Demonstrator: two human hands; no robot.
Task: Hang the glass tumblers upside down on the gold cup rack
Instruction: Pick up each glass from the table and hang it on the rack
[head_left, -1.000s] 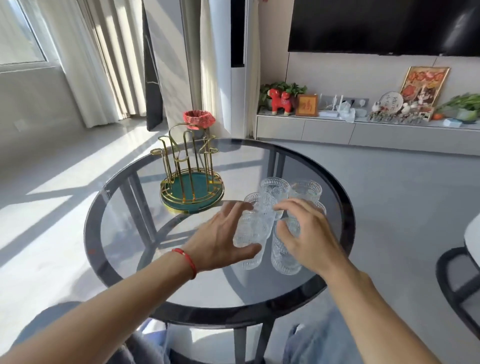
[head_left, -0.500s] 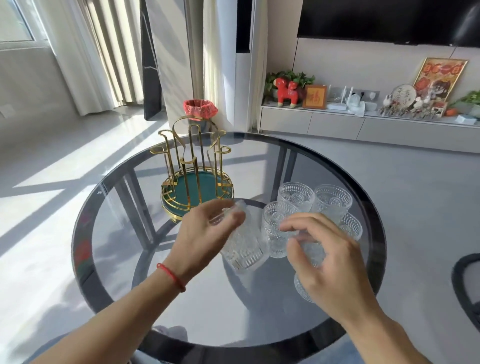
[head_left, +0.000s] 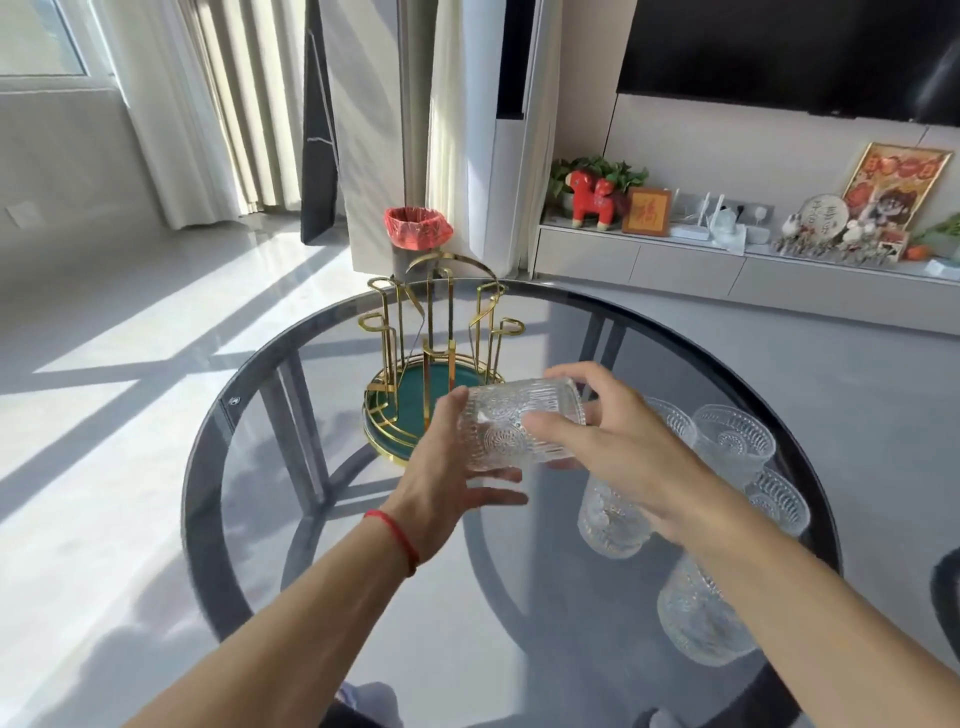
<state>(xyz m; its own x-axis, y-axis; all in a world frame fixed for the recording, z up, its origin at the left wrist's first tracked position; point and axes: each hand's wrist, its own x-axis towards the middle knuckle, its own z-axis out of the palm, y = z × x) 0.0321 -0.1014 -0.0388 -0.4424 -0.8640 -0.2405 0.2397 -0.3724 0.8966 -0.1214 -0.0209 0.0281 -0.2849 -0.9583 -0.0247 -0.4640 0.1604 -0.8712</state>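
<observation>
— Where is the glass tumbler (head_left: 522, 423) right now?

— Off the desk (head_left: 249, 467), lying on its side in the air between both hands, above the middle of the round glass top. The left hand (head_left: 457, 467) cups it from the left and below, fingers spread under the ribbed wall. The right hand (head_left: 618, 441) closes over the other end, thumb in front and fingers curled round the back.

— Which end is the mouth?

— Hard to say; the right hand covers that end, so I cannot tell.

— And the gold cup rack (head_left: 431, 358)?

— It stands toward the far left edge of the desk, just beyond the held tumbler. Its upright prongs are bare and its green base sits flat on the glass.

— The other tumblers (head_left: 737, 441)?

— Upright in a cluster by the right edge of the desk, partly behind the right forearm; one (head_left: 696, 618) stands nearest the near right edge.

— Anything on the wrists?

— A red string bracelet (head_left: 397, 535) on the left wrist.
</observation>
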